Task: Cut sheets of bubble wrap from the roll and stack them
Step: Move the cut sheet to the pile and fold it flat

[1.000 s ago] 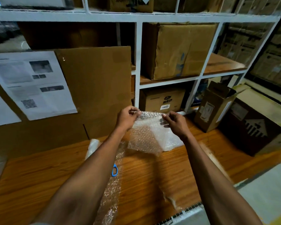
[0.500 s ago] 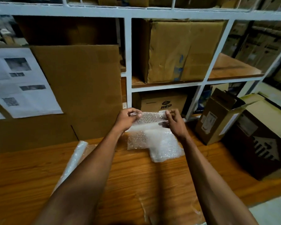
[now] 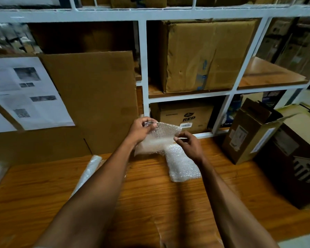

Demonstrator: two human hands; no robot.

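A cut sheet of bubble wrap [image 3: 160, 138] hangs in the air above the far edge of the desk [image 3: 43, 190], held up by its top edge. The left hand [image 3: 141, 128] pinches the upper left corner, thumb and fingers curled over the film; the right hand [image 3: 189, 143] pinches the right edge a little lower, so the top line slopes down to the right. Each grip is pressed together on the sheet. Just below and to the right, a pile of cut bubble wrap [image 3: 183, 164] lies flat on the desk, the hanging sheet's lower edge overlapping its far end. The roll [image 3: 89, 171] lies on the desk to the left, partly hidden by the left forearm.

The step in hand looks like stacking: the sheet is cut free and is being squared up over the pile. The next move probably calls for lowering it with both corners level, shifting it right so its edges meet those of the pile, then letting go together so the light film does not fold.

Behind stand a leaning cardboard panel [image 3: 95, 97], printed papers [image 3: 29, 92], white shelving [image 3: 145, 68] with cartons, and open boxes [image 3: 249, 131] at the right.
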